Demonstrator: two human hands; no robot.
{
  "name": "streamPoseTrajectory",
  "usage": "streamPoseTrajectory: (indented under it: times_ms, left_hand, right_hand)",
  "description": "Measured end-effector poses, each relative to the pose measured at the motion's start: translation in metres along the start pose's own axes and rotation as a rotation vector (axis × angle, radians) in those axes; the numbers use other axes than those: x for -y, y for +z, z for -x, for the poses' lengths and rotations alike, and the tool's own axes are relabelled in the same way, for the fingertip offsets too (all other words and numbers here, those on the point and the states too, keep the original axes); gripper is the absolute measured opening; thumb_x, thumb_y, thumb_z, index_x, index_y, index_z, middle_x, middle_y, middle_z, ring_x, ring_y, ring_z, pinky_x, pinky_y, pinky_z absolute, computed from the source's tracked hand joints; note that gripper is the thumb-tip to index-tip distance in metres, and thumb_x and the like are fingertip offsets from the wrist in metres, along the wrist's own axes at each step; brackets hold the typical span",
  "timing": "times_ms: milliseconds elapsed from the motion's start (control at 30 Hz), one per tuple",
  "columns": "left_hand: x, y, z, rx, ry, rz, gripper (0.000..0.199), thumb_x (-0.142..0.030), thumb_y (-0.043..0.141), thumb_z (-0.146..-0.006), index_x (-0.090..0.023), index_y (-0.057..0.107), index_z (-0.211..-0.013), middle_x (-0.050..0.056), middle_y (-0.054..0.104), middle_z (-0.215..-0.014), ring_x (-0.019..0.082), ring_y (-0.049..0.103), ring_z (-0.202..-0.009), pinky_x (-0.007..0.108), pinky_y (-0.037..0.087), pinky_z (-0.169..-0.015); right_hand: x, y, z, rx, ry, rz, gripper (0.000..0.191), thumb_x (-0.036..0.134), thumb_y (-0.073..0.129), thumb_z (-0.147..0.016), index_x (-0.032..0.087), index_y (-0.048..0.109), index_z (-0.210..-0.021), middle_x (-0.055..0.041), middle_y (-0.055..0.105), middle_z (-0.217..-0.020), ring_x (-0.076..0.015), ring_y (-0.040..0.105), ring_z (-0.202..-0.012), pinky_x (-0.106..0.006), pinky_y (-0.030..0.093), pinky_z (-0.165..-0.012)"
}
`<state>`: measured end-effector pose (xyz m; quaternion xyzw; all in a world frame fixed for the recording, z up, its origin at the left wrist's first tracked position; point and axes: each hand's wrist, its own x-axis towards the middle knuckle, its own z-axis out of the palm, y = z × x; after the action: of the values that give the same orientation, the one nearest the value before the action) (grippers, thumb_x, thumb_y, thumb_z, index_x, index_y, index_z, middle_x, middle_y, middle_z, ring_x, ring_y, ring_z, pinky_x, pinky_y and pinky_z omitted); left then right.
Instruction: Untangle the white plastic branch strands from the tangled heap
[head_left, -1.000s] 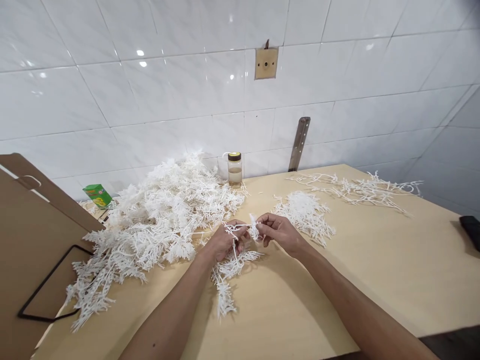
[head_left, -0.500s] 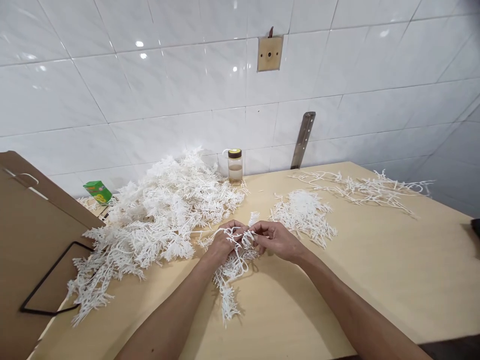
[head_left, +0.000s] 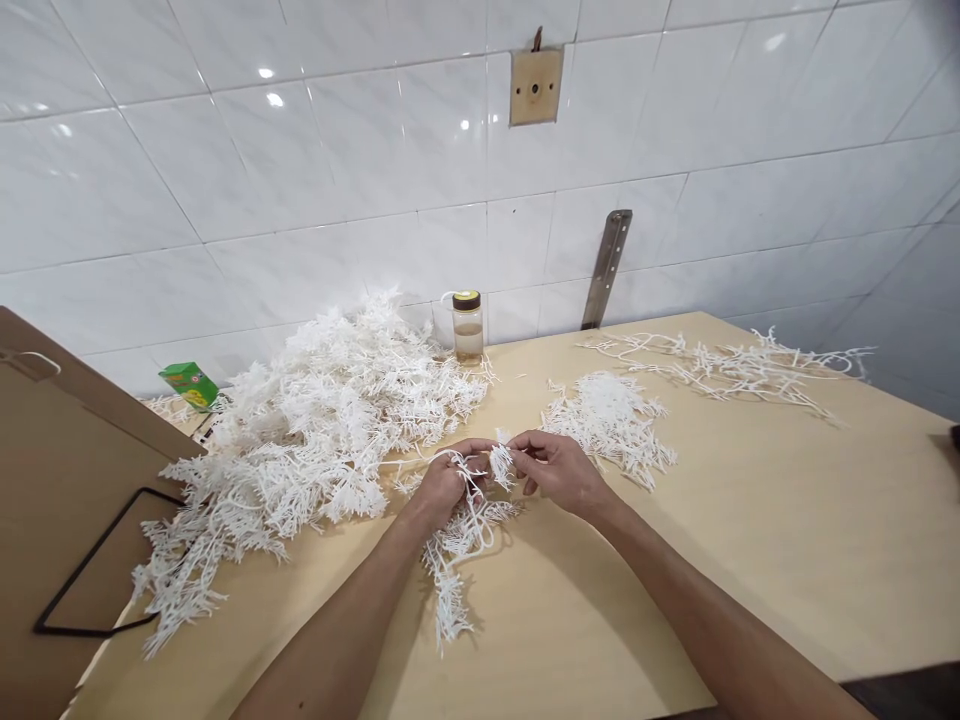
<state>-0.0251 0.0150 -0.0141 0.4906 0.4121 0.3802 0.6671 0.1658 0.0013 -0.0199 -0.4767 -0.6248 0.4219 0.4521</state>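
A white branching plastic sprig [head_left: 456, 545] hangs from my left hand [head_left: 448, 482], its feathery lower end resting on the table. The fingers of that hand are closed round its stem. My right hand [head_left: 559, 472] pinches a small feathery tip [head_left: 501, 462] of white plastic, close to the left fingertips. Whether this tip is still joined to the sprig I cannot tell. Beyond and to the right of my right hand lies a heap of small loose white pieces [head_left: 611, 420].
A big pile of white sprigs [head_left: 322, 410] covers the table's left side. Bare white stems [head_left: 739, 370] lie at the back right. A lidded bottle [head_left: 469, 335] and a green box [head_left: 187, 385] stand near the tiled wall. Cardboard [head_left: 75, 500] rises at the left edge.
My hands have shifted slightly, and the small feathery tip now shows more clearly between them, apart from the rest of the sprig. The camera view has tilted a little.
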Motion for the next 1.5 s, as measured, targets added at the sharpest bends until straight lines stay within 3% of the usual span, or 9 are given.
streamPoseTrajectory:
  times_ms: [133, 300, 567, 733, 833, 1000, 1100, 1200, 1500]
  left_hand:
    - [-0.005, 0.003, 0.006, 0.003, -0.024, 0.013, 0.047, -0.048, 0.082, -0.063, -0.015, 0.067, -0.092, -0.003, 0.053, -0.053, 0.009, 0.047, -0.044, 0.022, 0.036, -0.042]
    - [-0.005, 0.006, 0.009, -0.012, -0.022, 0.019, 0.045, -0.052, 0.082, -0.061, -0.016, 0.058, -0.075, -0.004, 0.052, -0.055, 0.007, 0.046, -0.043, 0.021, 0.037, -0.042]
    - [-0.004, 0.0, 0.004, -0.041, -0.048, 0.082, 0.052, -0.033, 0.091, -0.049, -0.014, 0.064, -0.088, 0.0, 0.063, -0.068, 0.01, 0.056, -0.054, 0.023, 0.043, -0.051]
    - [-0.005, -0.003, 0.006, -0.009, -0.05, -0.007, 0.047, -0.035, 0.089, -0.053, -0.013, 0.07, -0.09, 0.001, 0.063, -0.066, 0.008, 0.05, -0.051, 0.022, 0.037, -0.049]
    - [-0.004, -0.004, 0.006, -0.01, -0.009, -0.049, 0.043, -0.038, 0.087, -0.056, -0.013, 0.072, -0.089, 0.003, 0.065, -0.068, 0.009, 0.051, -0.052, 0.021, 0.035, -0.049]
    - [-0.001, -0.006, 0.005, 0.021, -0.011, -0.105, 0.042, -0.041, 0.084, -0.06, -0.012, 0.071, -0.087, 0.003, 0.063, -0.066, 0.007, 0.046, -0.048, 0.021, 0.029, -0.045]
    - [-0.001, -0.006, 0.004, 0.021, 0.0, -0.101, 0.043, -0.041, 0.086, -0.058, -0.013, 0.069, -0.085, 0.001, 0.061, -0.065, 0.006, 0.044, -0.047, 0.021, 0.027, -0.044]
    - [-0.002, -0.004, 0.004, 0.029, -0.008, -0.097, 0.044, -0.043, 0.086, -0.058, -0.015, 0.066, -0.084, -0.004, 0.054, -0.058, 0.004, 0.036, -0.042, 0.02, 0.021, -0.04]
    - [-0.007, 0.004, 0.01, -0.016, -0.027, -0.108, 0.048, -0.045, 0.089, -0.052, -0.016, 0.061, -0.079, -0.008, 0.047, -0.053, 0.002, 0.028, -0.039, 0.02, 0.016, -0.037]
  right_hand:
    - [0.003, -0.002, 0.001, -0.035, -0.208, 0.176, 0.018, 0.034, 0.062, -0.084, 0.02, 0.072, -0.087, -0.0066, 0.07, -0.087, -0.0165, 0.065, -0.07, -0.027, 0.055, -0.055]
    - [0.009, -0.003, 0.004, 0.093, -0.412, 0.312, 0.014, 0.031, 0.063, -0.086, 0.022, 0.075, -0.086, -0.0071, 0.071, -0.09, -0.0178, 0.066, -0.078, -0.029, 0.054, -0.067]
    - [0.008, 0.0, 0.007, 0.139, -0.392, 0.303, 0.015, 0.03, 0.063, -0.085, 0.024, 0.077, -0.086, -0.0081, 0.071, -0.098, -0.0185, 0.067, -0.083, -0.027, 0.053, -0.063]
    - [0.013, -0.004, 0.008, 0.153, -0.401, 0.329, 0.014, 0.03, 0.064, -0.086, 0.023, 0.076, -0.087, -0.0071, 0.072, -0.097, -0.0168, 0.067, -0.08, -0.027, 0.054, -0.066]
    - [0.018, -0.013, 0.006, 0.189, -0.313, 0.302, 0.018, 0.037, 0.065, -0.085, 0.023, 0.075, -0.088, -0.0062, 0.073, -0.095, -0.0175, 0.068, -0.078, -0.028, 0.055, -0.064]
    - [0.03, -0.029, -0.001, -0.115, -0.122, 0.27, 0.03, 0.043, 0.061, -0.086, 0.019, 0.07, -0.101, -0.0073, 0.07, -0.089, -0.0166, 0.065, -0.064, -0.028, 0.055, -0.05]
    - [0.037, -0.03, -0.007, -0.007, -0.194, 0.333, 0.031, 0.041, 0.063, -0.084, 0.02, 0.07, -0.104, -0.0097, 0.069, -0.103, -0.0179, 0.066, -0.074, -0.026, 0.055, -0.051]
    - [0.038, -0.028, -0.015, 0.151, -0.313, 0.402, 0.022, 0.038, 0.062, -0.085, 0.021, 0.074, -0.092, -0.0094, 0.067, -0.115, -0.0162, 0.066, -0.08, -0.026, 0.057, -0.059]
    - [0.017, -0.024, -0.021, 0.054, -0.195, 0.232, 0.024, 0.043, 0.065, -0.082, 0.02, 0.072, -0.082, -0.0068, 0.07, -0.095, -0.0168, 0.065, -0.07, -0.029, 0.061, -0.054]
